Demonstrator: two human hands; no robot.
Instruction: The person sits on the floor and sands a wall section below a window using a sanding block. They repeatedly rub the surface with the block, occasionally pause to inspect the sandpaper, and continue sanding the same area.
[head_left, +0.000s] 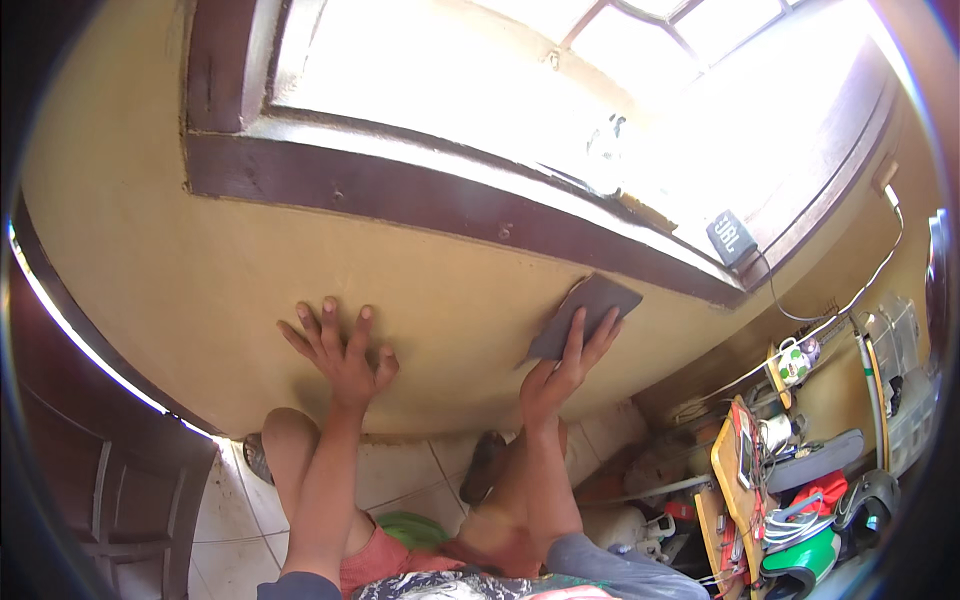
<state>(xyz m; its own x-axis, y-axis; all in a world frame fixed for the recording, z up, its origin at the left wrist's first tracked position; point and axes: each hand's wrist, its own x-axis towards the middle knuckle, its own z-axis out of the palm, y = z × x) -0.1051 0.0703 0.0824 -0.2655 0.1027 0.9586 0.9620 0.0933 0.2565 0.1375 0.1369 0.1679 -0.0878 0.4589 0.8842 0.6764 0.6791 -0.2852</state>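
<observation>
My left hand (341, 356) rests on the yellow painted wall (442, 300) with its fingers spread and nothing under them that shows. Further right, my right hand (570, 364) presses a dark sheet of sandpaper (589, 307) to the same wall. The sheet lies under my fingers, just below the dark brown wooden window frame (450, 199), and its left edge looks ragged. My thumb is partly hidden.
A JBL speaker (731, 238) with a cable stands at the sill's right corner. At the right, a cluttered wooden shelf (731, 480) holds cables, a phone and a green helmet (802, 559). A dark panelled door (135, 480) is at the left, with floor tiles (409, 472) below the wall.
</observation>
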